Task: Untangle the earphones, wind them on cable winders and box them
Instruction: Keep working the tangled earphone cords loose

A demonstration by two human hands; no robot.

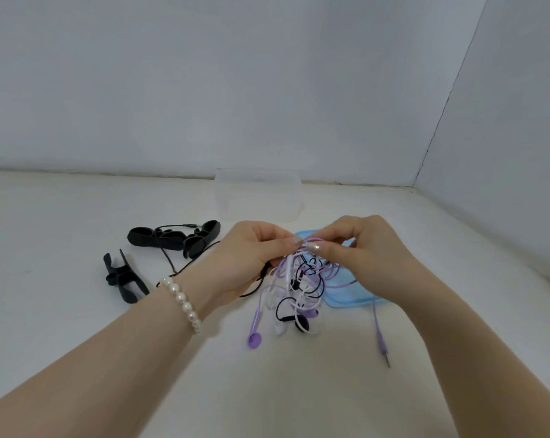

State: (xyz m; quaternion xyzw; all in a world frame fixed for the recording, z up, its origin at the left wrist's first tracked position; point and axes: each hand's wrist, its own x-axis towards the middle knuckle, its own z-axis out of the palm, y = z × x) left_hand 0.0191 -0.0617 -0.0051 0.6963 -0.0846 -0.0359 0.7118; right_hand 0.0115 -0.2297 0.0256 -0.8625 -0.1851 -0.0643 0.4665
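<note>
A tangle of purple, white and black earphones [299,286] hangs above the white table, held at its top by both hands. My left hand [251,257] pinches the cords from the left. My right hand [362,254] pinches them from the right, fingertips almost meeting. Earbuds dangle below: a purple one [254,339], a white one [280,328] and a black one [302,324]. A purple jack plug [382,346] lies on the table at the right. Black cable winders lie at the left, one bow-shaped [172,238] and one nearer me [123,279].
A clear plastic box [257,194] stands against the back wall. Its blue lid [346,295] lies flat under the tangle and my right hand. A black cord [175,267] runs from the far winder toward my left hand. Walls close the back and the right side.
</note>
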